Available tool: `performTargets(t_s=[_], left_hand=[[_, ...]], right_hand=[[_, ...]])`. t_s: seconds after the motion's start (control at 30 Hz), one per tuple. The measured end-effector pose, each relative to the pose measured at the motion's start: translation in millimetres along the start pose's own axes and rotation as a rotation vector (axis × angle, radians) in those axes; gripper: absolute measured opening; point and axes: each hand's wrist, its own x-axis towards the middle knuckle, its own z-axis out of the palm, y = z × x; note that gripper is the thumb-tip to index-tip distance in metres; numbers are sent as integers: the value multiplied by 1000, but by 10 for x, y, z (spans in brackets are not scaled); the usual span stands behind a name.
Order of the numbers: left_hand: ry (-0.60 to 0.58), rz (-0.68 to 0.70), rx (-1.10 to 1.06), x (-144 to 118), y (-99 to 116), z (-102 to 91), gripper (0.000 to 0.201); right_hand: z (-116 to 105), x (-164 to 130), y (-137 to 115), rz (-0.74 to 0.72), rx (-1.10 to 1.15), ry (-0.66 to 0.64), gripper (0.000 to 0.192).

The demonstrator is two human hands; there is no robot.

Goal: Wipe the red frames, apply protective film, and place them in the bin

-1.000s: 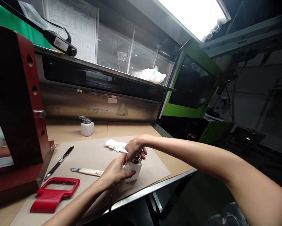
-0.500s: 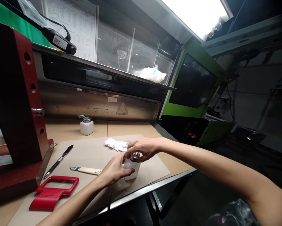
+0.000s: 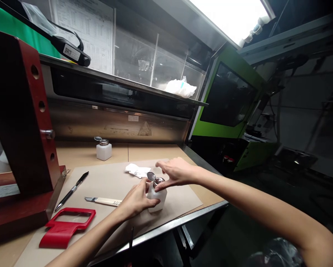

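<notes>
The only marking that can be made out stands on the pale handle of the utility knife (image 3: 103,201) at lower centre-left of the frame: dark characters that look like "A07", partly covered by the left hand (image 3: 137,200). The printed sheet (image 3: 85,33) at upper left carries a table too small to read, and the white label on the black device (image 3: 72,50) beside it is blurred.

Both our hands meeting up front

Our left hand (image 3: 137,200) is curled in a grip; our right hand (image 3: 176,173) hovers flat, fingers spread, thumb down.
</notes>
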Motion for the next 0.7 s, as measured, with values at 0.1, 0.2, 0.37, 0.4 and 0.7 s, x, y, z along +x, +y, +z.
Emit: performTargets(t_s=[0.1,0.2,0.37,0.4,0.7], left_hand=[[1,-8,-3,1,5,4,44],[21,-20,12,9,-13,14,40],[9,8,-6,6,-24,24,40],[4,14,-11,2,-22,25,40],[23,-6,9,11,-66,37,45]], right_hand=[[-74,-113,44,-348,-150,125,52],[-67,-80,60,-536,-314,129,40],[38,117,50,-613,-426,119,34],[50,153,40,-621,-426,111,36],[46,408,-73,-252,-97,-210,25]])
